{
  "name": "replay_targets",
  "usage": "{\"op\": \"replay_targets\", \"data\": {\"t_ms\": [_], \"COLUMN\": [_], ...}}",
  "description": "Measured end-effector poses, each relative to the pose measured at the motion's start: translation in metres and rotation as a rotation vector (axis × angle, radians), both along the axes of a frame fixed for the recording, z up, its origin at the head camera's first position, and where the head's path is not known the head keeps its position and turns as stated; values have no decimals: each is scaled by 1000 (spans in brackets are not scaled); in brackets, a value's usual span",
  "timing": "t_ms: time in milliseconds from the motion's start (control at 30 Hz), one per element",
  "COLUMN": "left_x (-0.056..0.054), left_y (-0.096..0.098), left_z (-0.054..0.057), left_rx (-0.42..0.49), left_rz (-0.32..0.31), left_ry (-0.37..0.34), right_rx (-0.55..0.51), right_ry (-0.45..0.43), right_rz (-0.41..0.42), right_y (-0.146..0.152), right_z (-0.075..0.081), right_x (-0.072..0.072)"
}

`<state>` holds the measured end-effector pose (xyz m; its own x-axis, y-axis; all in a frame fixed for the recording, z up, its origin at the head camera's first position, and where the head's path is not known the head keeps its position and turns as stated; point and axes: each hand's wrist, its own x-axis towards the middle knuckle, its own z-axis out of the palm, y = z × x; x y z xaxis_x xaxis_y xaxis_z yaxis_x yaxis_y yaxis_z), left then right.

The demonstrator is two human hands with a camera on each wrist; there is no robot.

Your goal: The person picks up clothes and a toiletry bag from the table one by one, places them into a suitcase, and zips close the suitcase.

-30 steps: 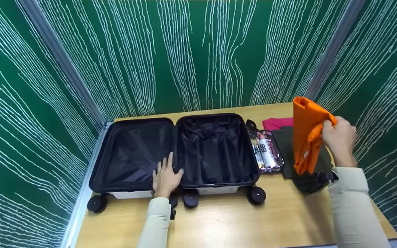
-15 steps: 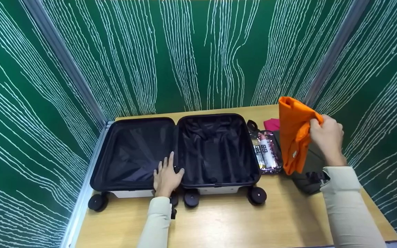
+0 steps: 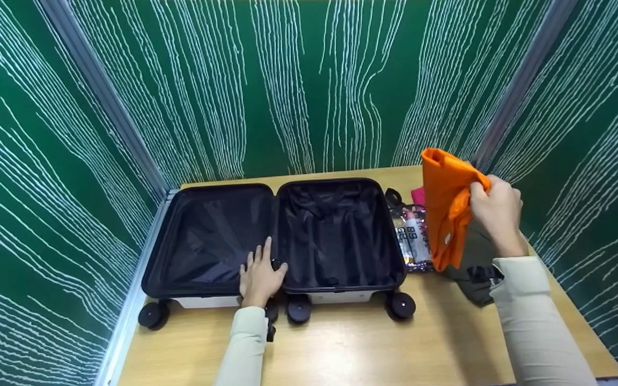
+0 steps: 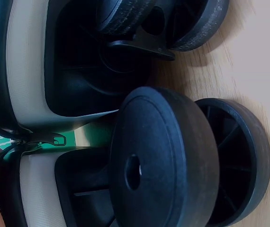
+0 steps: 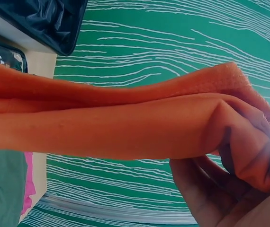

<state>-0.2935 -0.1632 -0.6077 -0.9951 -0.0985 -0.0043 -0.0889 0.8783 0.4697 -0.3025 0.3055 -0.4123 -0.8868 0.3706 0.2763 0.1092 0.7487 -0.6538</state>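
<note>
An open suitcase [image 3: 341,289] lies flat with both black-lined halves facing up. My left hand [image 3: 260,277] rests with spread fingers on the inner edges where the halves meet. Its wrist view shows the black suitcase wheels [image 4: 158,156] and a zipper pull [image 4: 59,139] beside the hand. To the right of the suitcase, my right hand [image 3: 497,209] grips a folded orange cloth [image 3: 446,209] by one side, raised over the table. In the right wrist view the cloth [image 5: 125,123] stretches out from the curled fingers [image 5: 196,189].
A clear pouch [image 3: 415,238] with bottles lies against the suitcase's right side. Partly behind the orange cloth are a dark grey-green folded item [image 3: 475,284] and a pink cloth [image 3: 418,196]. Green walls with white lines [image 3: 341,107] enclose the wooden table [image 3: 341,348].
My right hand has carried the orange cloth left, so it now overlaps the clear pouch and covers more of the pink cloth. My left hand has stayed on the suitcase.
</note>
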Motion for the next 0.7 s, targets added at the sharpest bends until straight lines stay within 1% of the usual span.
{"op": "replay_targets", "data": {"t_ms": [200,467,600,700], "left_x": [-1,0,0,0], "left_y": [0,2,2,1], "left_z": [-2,-2,-2,-2], "left_rx": [5,22,33,24], "left_rz": [1,4,6,8], "left_ry": [7,14,12,12], "right_rx": [-6,-35,-20,-20], "right_ry": [24,29,55,83], "right_rz": [-5,-4,-5,-12], "right_y": [-6,-11,-15,-19], "right_z": [3,3,3,5], "right_x": [-1,-3,-5,-7]}}
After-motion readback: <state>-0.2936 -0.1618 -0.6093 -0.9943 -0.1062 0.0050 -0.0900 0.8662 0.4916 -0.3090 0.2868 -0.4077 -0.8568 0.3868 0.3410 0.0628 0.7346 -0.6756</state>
